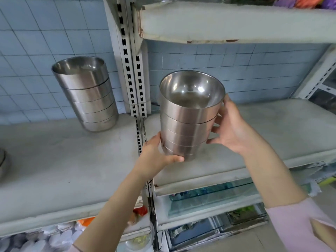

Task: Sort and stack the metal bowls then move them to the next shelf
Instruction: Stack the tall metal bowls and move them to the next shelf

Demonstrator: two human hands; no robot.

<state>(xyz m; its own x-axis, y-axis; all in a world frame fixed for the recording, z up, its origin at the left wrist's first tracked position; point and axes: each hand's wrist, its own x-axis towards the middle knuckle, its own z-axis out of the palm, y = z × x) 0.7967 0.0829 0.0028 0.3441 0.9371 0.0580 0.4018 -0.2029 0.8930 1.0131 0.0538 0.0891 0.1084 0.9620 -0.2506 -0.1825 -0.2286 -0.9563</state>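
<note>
A stack of several nested metal bowls [189,115] is held in the air in front of the right shelf bay [272,124]. My left hand [156,159] grips its bottom, thumb curled under the lowest bowl. My right hand [234,130] holds the stack's right side, fingers curved around it. A second stack of several metal bowls [87,93] stands on the left shelf [63,160], close to the tiled back wall.
A slotted white upright [131,70] divides the two shelf bays. An upper shelf [236,22] overhangs the right bay. Part of another metal item [2,164] shows at the far left edge. Glass panes and packaged goods [214,200] fill the lower shelves.
</note>
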